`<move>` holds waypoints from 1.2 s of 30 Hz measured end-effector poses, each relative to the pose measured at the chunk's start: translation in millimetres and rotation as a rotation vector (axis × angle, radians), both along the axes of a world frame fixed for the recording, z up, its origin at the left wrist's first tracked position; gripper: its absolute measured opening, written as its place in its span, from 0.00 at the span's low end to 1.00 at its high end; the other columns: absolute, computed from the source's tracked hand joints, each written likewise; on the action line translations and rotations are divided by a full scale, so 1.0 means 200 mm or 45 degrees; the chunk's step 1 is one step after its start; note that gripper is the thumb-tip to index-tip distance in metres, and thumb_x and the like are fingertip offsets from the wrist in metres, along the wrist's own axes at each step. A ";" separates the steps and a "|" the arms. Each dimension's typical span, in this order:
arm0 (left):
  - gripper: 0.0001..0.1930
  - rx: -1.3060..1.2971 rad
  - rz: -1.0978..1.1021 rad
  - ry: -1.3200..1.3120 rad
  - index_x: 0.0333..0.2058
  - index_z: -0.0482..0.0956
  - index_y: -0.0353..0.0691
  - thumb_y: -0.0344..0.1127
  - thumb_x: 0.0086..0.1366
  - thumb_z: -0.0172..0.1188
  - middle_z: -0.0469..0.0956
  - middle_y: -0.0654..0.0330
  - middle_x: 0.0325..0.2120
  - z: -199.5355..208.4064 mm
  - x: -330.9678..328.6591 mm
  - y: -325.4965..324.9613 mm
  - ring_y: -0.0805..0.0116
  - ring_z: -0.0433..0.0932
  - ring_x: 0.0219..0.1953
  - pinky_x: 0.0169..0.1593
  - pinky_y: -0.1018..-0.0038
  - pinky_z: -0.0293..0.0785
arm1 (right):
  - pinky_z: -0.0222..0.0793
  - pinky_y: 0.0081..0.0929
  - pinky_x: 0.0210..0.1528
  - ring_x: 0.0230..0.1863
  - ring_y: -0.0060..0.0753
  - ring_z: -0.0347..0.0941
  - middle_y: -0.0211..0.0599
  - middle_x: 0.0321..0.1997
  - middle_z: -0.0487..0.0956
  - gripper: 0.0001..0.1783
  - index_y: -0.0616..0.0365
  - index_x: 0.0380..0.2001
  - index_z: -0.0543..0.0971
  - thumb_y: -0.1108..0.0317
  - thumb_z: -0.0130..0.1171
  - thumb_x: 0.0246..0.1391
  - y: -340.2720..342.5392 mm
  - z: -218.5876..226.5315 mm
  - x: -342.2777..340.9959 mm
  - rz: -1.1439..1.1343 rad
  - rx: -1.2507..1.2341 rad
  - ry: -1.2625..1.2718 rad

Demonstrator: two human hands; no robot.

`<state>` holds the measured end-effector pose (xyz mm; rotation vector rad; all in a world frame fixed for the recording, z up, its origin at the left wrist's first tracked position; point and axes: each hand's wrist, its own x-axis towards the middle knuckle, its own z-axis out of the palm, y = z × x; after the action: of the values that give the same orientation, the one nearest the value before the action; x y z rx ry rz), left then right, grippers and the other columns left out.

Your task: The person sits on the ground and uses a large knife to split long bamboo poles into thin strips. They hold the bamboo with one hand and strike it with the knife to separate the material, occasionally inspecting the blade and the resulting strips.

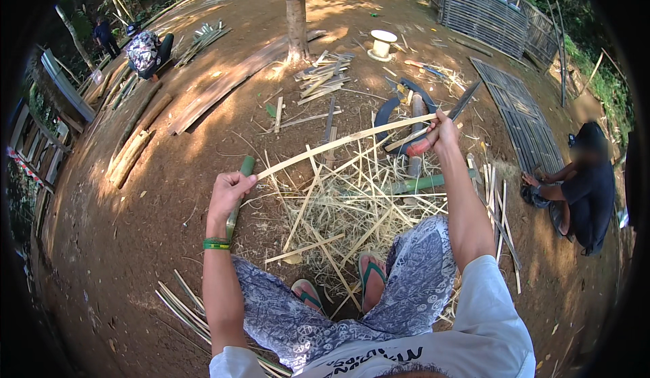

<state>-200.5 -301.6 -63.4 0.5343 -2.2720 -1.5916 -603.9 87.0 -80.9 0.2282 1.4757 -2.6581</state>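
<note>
A long, pale bamboo strip [345,139] stretches between my two hands above the ground, bowed slightly upward. Its left end is pinched between the thumb and fingers of my left hand [232,192]. My right hand [443,136] is closed at the strip's other end and also round a knife, whose dark blade [466,100] points up and to the right. The knife's reddish handle [422,146] sticks out below that hand. Beneath the strip lies a heap of bamboo shavings and thin slivers [338,205], in front of my sandalled feet.
Green bamboo pieces [240,202] lie by my left hand and under the heap. A bamboo mat [518,110] is on the right, near a crouching person [586,182]. Beyond are a cream spool [382,45], a tree trunk [296,26], a plank [230,83] and logs [132,154].
</note>
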 end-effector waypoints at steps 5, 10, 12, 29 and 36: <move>0.18 -0.068 -0.031 -0.136 0.19 0.79 0.38 0.44 0.63 0.68 0.70 0.72 0.14 -0.08 0.03 -0.02 0.82 0.64 0.19 0.23 0.78 0.55 | 0.67 0.28 0.17 0.18 0.28 0.68 0.34 0.21 0.71 0.10 0.62 0.28 0.71 0.70 0.60 0.60 0.00 0.00 0.03 -0.061 0.141 0.045; 0.16 0.017 -0.298 -0.360 0.37 0.84 0.35 0.46 0.66 0.64 0.73 0.70 0.18 -0.05 0.04 0.12 0.81 0.68 0.20 0.25 0.78 0.64 | 0.66 0.26 0.16 0.17 0.25 0.68 0.31 0.19 0.70 0.11 0.60 0.28 0.71 0.69 0.61 0.61 0.00 0.15 0.11 -0.157 0.291 0.163; 0.14 0.024 -0.615 -0.381 0.43 0.81 0.35 0.41 0.71 0.58 0.75 0.69 0.21 -0.03 0.01 0.21 0.80 0.73 0.22 0.27 0.80 0.71 | 0.66 0.24 0.16 0.16 0.23 0.69 0.34 0.22 0.76 0.12 0.62 0.29 0.73 0.66 0.61 0.61 0.06 0.23 0.07 -0.158 0.269 0.298; 0.19 1.357 -0.546 -0.190 0.62 0.68 0.35 0.36 0.79 0.41 0.66 0.68 0.19 0.00 0.33 1.57 0.84 0.56 0.16 0.21 0.85 0.53 | 0.69 0.32 0.26 0.22 0.36 0.77 0.44 0.25 0.80 0.24 0.61 0.50 0.80 0.57 0.67 0.55 0.66 0.23 1.66 0.397 1.580 1.053; 0.11 1.649 -0.450 -0.172 0.40 0.70 0.40 0.40 0.77 0.44 0.67 0.66 0.19 -0.10 0.33 1.60 0.82 0.57 0.12 0.15 0.83 0.51 | 0.74 0.41 0.28 0.25 0.48 0.81 0.45 0.29 0.83 0.39 0.54 0.55 0.77 0.38 0.68 0.47 0.64 0.08 1.96 0.655 1.772 1.019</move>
<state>-135.4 17.6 -82.7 0.4981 -1.1227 -3.1722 -212.2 215.4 -64.8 -1.0616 2.7810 -0.9273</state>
